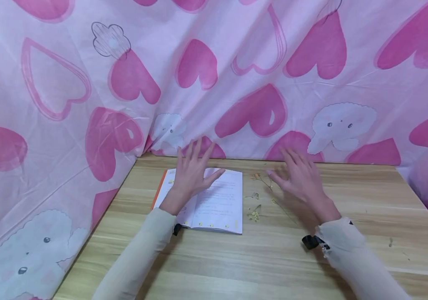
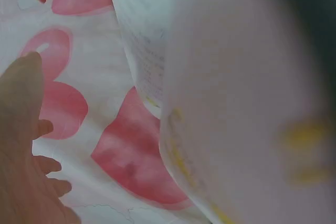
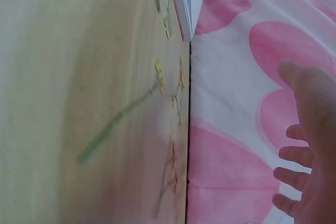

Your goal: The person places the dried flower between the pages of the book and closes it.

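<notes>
An open book (image 1: 219, 204) with white printed pages and small yellow pictures lies on the wooden table. Over its left page hovers my left hand (image 1: 191, 173), fingers spread and holding nothing; the left wrist view has a curved page (image 2: 226, 87) close beside it. My right hand (image 1: 302, 179), likewise spread and holding nothing, is raised to the right of the book. Small dried flower sprigs (image 1: 254, 214) lie between the book and this hand. In the right wrist view, one yellow-tipped sprig (image 3: 118, 119) has a thick green stem, with several others around it.
A pink cloth (image 1: 251, 58) with hearts and white fluffy characters hangs behind the table and along both sides. The wooden tabletop (image 1: 217, 266) extends toward me. A few tiny dark bits (image 1: 390, 242) lie at its right. Black straps circle both wrists.
</notes>
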Motion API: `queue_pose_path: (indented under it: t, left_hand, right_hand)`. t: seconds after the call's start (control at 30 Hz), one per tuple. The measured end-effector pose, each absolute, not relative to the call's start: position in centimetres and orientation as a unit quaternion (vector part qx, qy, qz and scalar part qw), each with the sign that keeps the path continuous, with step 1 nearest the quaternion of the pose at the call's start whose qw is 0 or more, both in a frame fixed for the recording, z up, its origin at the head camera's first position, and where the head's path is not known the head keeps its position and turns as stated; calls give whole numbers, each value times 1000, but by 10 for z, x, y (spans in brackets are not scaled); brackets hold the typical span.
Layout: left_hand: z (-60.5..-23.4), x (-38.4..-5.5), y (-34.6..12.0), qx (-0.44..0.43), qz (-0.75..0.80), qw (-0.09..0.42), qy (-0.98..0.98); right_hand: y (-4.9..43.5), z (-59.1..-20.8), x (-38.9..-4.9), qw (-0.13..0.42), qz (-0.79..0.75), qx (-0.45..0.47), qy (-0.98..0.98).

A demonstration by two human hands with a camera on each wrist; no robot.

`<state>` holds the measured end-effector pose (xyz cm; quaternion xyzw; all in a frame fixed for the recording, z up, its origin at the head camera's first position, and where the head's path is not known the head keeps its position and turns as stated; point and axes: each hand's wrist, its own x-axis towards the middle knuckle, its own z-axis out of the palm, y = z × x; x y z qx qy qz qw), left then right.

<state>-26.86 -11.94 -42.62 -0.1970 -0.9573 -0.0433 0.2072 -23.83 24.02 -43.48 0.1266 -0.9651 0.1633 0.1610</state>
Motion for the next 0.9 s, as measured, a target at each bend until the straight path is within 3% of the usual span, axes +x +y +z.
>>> queue_pose_path:
  t: [0.13,0.63,0.9]
  left_hand:
    - [-432,-261,-123,-212,-76,205,-952]
    - [-450,-242,-142,-207,-112,108,-966]
    - [-456,-241,-146,-212,-113,74,-968]
  right_hand:
    - [234,-442,-232,164,199,122,-958]
    - [224,-465,-223,137,224,105,-959]
    - [223,-467,-223,92,235,97,-963]
